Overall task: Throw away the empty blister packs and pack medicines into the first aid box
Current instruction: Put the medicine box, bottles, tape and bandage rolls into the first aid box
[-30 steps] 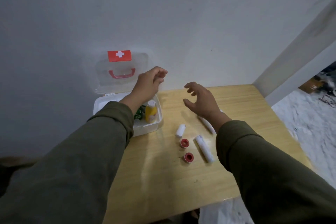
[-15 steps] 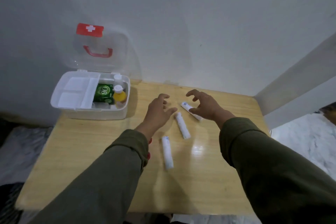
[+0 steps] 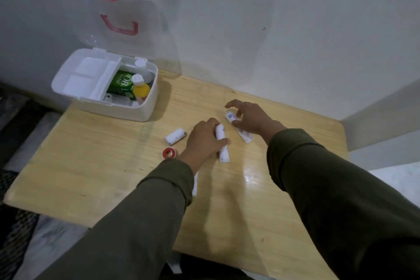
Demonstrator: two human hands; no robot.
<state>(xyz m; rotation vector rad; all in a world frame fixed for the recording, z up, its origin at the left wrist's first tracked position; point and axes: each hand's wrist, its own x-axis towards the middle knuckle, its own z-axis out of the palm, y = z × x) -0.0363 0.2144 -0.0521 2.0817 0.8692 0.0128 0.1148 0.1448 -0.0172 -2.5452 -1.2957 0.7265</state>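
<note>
The white first aid box (image 3: 143, 114) stands open at the table's back left, its clear lid with a red cross up against the wall. Inside it are a green pack (image 3: 121, 82) and a yellow bottle (image 3: 140, 89). My left hand (image 3: 203, 141) is closed around a long white roll (image 3: 222, 146) lying on the table. My right hand (image 3: 252, 118) hovers with fingers spread over a second white roll (image 3: 241, 130), fingertips close to its far end. A short white roll (image 3: 175, 136) and a red tape spool (image 3: 168, 153) lie left of my left hand.
The wooden table (image 3: 91, 166) has free surface along its left and front. A third long white roll (image 3: 195, 183) peeks out from under my left sleeve. A grey wall rises right behind the box. The floor lies beyond the table's right edge.
My view swung left and down. My left hand left the box, came down onto the table and closed on a long roll. My right hand lowered over the neighbouring roll.
</note>
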